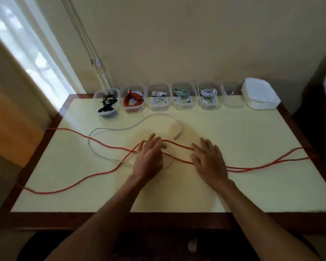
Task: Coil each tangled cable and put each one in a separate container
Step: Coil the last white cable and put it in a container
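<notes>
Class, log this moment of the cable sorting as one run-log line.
hands: left hand, right hand flat on red cable | white cable loose | end container empty

Red cable (109, 146) and white cable (120, 128) cross mid-table; the near table (158, 202) strip lies bare.

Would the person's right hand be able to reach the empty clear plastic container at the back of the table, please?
Probably yes. The right hand lies open on the long red cable, holding nothing, and bare tabletop separates it from the empty clear plastic container; only a forward stretch seems needed.
</notes>
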Tool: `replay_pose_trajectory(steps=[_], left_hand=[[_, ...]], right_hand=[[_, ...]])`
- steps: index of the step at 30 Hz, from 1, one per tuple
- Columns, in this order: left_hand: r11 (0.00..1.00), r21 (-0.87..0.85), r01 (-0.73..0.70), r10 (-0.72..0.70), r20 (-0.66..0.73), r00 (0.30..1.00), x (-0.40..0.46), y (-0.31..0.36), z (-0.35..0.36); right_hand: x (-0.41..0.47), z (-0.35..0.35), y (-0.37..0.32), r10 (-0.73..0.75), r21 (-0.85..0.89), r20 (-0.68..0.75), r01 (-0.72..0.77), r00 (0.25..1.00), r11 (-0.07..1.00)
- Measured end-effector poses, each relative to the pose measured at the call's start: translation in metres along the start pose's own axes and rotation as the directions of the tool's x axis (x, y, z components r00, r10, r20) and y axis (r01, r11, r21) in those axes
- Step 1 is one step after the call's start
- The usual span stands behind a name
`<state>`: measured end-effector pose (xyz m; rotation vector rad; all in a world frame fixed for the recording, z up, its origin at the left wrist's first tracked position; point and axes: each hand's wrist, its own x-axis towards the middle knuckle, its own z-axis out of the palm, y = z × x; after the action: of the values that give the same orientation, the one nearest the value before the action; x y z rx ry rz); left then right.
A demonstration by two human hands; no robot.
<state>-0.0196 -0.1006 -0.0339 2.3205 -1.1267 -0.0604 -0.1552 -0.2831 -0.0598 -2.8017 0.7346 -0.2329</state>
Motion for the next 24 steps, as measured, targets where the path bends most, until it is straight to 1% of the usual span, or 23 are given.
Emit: replay_pose_trajectory(steps=[2, 4, 7, 10, 12, 14, 16, 18, 19, 21, 22, 24], left_hand=[[0.994, 0.113, -0.009, 0.013, -0.036, 0.999, -0.048, -0.011, 0.003], [0.989, 0.144, 0.043, -0.036, -0.052, 0.998, -0.083, -0.013, 0.005], [0.989, 0.131, 0.067, -0.056, -0.088, 0.995, -0.122, -0.007, 0.005], [0.997, 0.07, 0.041, -0.03, -0.161, 0.986, -0.138, -0.003, 0.003], [1.0, -0.017, 0.022, -0.025, -0.201, 0.979, -0.139, 0.0, -0.002], [0.979, -0.2, 0.028, -0.08, -0.254, 0.964, -0.139, 0.001, -0.008], [0.922, -0.38, 0.071, -0.197, -0.303, 0.932, -0.141, 0.002, -0.015], [0.882, -0.459, 0.108, -0.267, -0.297, 0.917, -0.144, 0.002, -0.019], [0.889, -0.446, 0.105, -0.253, -0.288, 0.923, -0.146, 0.002, -0.019], [0.946, -0.319, 0.056, -0.146, -0.266, 0.953, -0.153, 0.001, -0.016], [0.973, -0.233, 0.007, -0.068, -0.254, 0.965, -0.157, 0.001, -0.013], [0.99, -0.097, -0.104, 0.078, -0.236, 0.969, -0.166, -0.001, -0.008]], right_hand=[[-0.009, 0.002, -0.002, -0.004, -0.029, -0.065, 0.002, 0.998, 1.0], [-0.015, 0.003, -0.006, 0.002, -0.064, -0.137, -0.011, 0.991, 0.998], [-0.028, 0.005, -0.015, 0.03, -0.09, -0.195, -0.048, 0.98, 0.995], [-0.035, 0.007, -0.018, 0.089, -0.022, -0.211, -0.096, 0.973, 0.995], [-0.036, 0.006, -0.019, 0.098, -0.045, -0.265, -0.114, 0.959, 0.993], [-0.04, 0.003, -0.024, 0.057, -0.111, -0.361, -0.103, 0.931, 0.988], [-0.051, 0.002, -0.032, -0.053, -0.154, -0.431, -0.016, 0.901, 0.988], [-0.069, 0.001, -0.044, -0.18, -0.142, -0.46, 0.128, 0.87, 0.981], [-0.079, 0.002, -0.052, -0.228, -0.107, -0.455, 0.202, 0.861, 0.974], [-0.102, 0.003, -0.069, -0.256, 0.035, -0.4, 0.293, 0.88, 0.955], [-0.112, 0.004, -0.078, -0.231, 0.13, -0.359, 0.294, 0.904, 0.947], [-0.126, 0.005, -0.097, -0.129, 0.305, -0.288, 0.219, 0.949, 0.927]])
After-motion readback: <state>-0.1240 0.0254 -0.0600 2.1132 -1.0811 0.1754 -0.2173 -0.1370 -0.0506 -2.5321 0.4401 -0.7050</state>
